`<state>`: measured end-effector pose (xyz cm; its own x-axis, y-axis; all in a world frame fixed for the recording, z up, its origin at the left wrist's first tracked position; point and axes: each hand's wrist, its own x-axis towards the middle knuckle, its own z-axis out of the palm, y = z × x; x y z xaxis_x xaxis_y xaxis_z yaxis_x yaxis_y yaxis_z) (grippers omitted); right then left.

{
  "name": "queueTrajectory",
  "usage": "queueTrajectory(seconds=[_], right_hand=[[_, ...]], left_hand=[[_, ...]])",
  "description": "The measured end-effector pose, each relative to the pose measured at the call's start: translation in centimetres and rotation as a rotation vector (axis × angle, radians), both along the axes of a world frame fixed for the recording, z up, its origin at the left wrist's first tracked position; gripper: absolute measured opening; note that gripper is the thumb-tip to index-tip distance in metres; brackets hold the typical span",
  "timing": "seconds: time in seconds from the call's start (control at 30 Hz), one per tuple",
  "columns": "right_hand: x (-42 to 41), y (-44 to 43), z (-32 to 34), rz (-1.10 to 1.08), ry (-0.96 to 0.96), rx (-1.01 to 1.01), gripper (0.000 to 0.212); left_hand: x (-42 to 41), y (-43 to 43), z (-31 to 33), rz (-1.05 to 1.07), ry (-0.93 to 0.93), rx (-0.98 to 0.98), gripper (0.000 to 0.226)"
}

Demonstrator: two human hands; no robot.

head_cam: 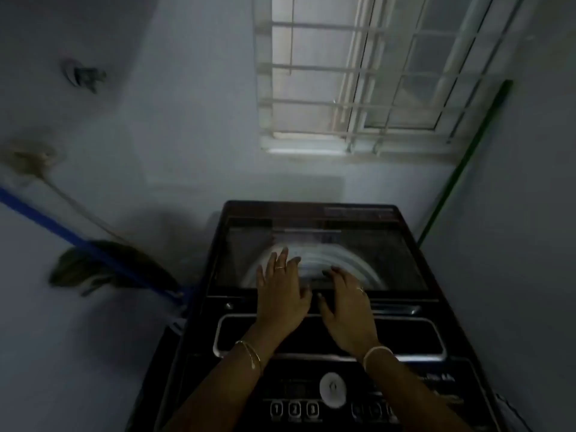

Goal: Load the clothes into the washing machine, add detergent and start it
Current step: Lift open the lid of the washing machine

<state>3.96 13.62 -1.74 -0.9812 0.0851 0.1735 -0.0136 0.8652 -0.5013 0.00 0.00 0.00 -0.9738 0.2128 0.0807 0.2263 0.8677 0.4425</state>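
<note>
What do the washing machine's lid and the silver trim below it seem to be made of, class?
The lid is probably tinted glass or clear plastic, glossy: the drum rim shows through it. The silver trim looks like chrome-finish metal or plated plastic: it catches bright highlights, which cannot settle which.

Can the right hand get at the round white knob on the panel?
Probably yes. The right hand lies on the lid; the round white knob sits nearer the person with nothing over it, so drawing back should reach it.

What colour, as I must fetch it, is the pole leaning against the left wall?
Blue. The pole shows best in the head view.
</note>
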Motion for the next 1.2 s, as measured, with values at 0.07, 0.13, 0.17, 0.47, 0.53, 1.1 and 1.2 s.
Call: queueTrajectory(seconds=[0.07,0.13,0.17,0.47,0.53,1.1,1.2], right_hand=[[-0.1,0.0,-0.8,-0.009,0.006,0.052,0.05],[0.3,-0.1,-1.5,-0.027,-0.042,0.074,0.05],[0.5,-0.1,-1.9,-0.033,-0.059,0.079,0.05],[1.1,-0.9,-2.6,-0.104,0.008,0.342,0.029],[1.1,-0.8,-2.5,-0.105,-0.033,0.354,0.033],[-0.4,0.9,0.8,0.144,-0.351,0.253,0.049],[-1.2,1.2,2.3,0.182,-0.386,0.222,0.05]], left_hand=[[0.3,0.2,-0.8,-0.01,-0.026,-0.012,0.06],[0.9,0.2,-1.8,-0.023,-0.046,-0.024,0.059],[1.1,0.3,-2.3,-0.028,-0.051,-0.029,0.059],[2.6,-0.4,-4.7,-0.074,0.123,-0.022,0.023],[3.0,-0.5,-4.8,-0.112,0.119,-0.066,0.026],[5.9,-2.2,-4.1,-0.346,0.198,-0.221,0.101],[5.7,-2.1,-2.6,-0.318,0.295,-0.219,0.092]])
